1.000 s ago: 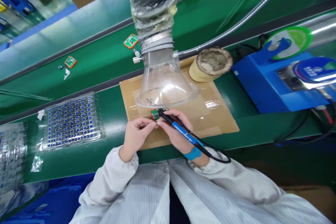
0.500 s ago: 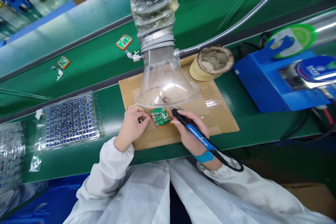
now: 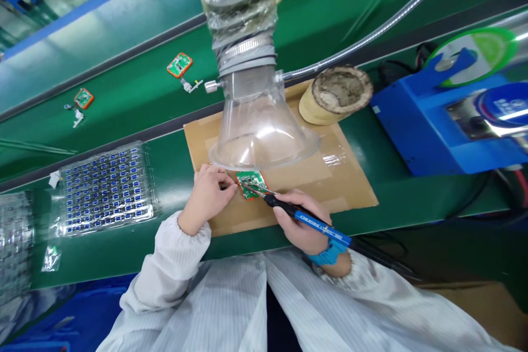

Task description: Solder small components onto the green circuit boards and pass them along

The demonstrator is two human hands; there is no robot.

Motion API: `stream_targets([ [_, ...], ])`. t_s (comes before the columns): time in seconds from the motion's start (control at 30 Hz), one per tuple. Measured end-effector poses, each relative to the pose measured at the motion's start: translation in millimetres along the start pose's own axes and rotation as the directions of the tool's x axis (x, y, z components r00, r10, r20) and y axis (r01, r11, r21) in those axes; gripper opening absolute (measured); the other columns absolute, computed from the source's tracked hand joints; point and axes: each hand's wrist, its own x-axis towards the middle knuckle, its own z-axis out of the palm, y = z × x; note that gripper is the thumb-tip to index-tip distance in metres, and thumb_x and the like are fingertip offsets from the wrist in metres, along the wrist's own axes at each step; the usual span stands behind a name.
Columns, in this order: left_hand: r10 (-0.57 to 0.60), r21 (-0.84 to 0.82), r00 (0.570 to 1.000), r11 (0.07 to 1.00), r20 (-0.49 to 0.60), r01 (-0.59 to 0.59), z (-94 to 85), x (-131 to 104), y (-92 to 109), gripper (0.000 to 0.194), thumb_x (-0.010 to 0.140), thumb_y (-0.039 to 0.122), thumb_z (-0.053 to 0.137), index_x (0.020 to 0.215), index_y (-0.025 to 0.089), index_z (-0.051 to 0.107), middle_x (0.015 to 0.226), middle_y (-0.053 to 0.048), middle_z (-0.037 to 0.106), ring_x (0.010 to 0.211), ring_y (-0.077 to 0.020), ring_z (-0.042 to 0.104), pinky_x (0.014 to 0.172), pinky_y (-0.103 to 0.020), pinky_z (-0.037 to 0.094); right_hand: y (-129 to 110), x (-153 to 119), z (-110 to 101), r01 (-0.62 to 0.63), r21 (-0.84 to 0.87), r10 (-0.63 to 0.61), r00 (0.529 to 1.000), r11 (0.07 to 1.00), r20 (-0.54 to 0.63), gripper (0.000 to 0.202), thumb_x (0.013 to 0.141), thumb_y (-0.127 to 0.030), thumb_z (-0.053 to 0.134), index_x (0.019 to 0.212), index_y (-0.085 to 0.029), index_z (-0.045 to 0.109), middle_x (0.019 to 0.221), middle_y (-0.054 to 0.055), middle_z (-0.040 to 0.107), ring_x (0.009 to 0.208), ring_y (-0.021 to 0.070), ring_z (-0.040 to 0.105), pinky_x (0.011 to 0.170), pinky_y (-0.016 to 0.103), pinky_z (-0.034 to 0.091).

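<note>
A green circuit board with an orange edge (image 3: 252,184) lies on the brown cardboard sheet (image 3: 350,181), partly under the clear fume hood. My right hand (image 3: 303,220) grips a blue and black soldering iron (image 3: 317,224), whose tip reaches over the board. A thin metal tool also points at the board from this hand. My left hand (image 3: 210,192) is at the board's left edge, fingers pinched together on something small that I cannot make out.
The clear hood (image 3: 264,132) hangs above the board. A round crusted pot (image 3: 325,107) and a blue machine (image 3: 429,126) stand to the right. A tray of small blue parts (image 3: 107,187) lies left. Two orange-edged boards (image 3: 180,65) (image 3: 84,98) lie on the green strip behind.
The soldering iron has swung lower and its tip has moved left over the board. My left hand is nearly unchanged. The two boards behind have shifted left in view.
</note>
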Motion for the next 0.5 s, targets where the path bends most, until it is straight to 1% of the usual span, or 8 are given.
stream_targets([
  [0.17,-0.011,0.002,1.000,1.000,0.012,0.011,-2.4,0.3,4.3,0.020,0.079,0.016,0.074,0.060,0.022,0.074,0.072,-0.006,0.068,0.080,-0.0237,0.055,0.077,-0.038,0.043,-1.0,2.6,0.1,0.045,-0.048,-0.044,0.999,0.998,0.018,0.007,0.088,-0.024,0.069,0.094,-0.028,0.070,0.079,0.001,0.075,0.068,0.0195,0.073,0.062,0.032,0.059],
  [0.33,-0.070,0.088,0.996,0.994,0.053,0.065,-6.2,-0.3,12.6,0.021,0.082,0.018,0.070,0.062,0.022,0.073,0.076,-0.005,0.066,0.091,-0.0239,0.057,0.085,-0.040,0.045,-3.1,5.0,1.0,0.136,-0.051,-0.135,0.991,0.989,0.014,0.012,0.086,-0.018,0.070,0.095,-0.025,0.067,0.076,-0.001,0.073,0.064,0.0160,0.070,0.060,0.028,0.056],
  [0.5,-0.095,0.113,0.993,0.990,0.073,0.086,-7.4,-0.2,15.8,0.020,0.083,0.020,0.070,0.063,0.022,0.073,0.076,-0.004,0.066,0.095,-0.0244,0.057,0.086,-0.039,0.045,-2.2,4.8,1.0,0.149,-0.032,-0.148,0.989,0.988,0.027,0.014,0.086,-0.016,0.071,0.095,-0.025,0.067,0.075,-0.002,0.071,0.063,0.0151,0.069,0.059,0.027,0.055],
])
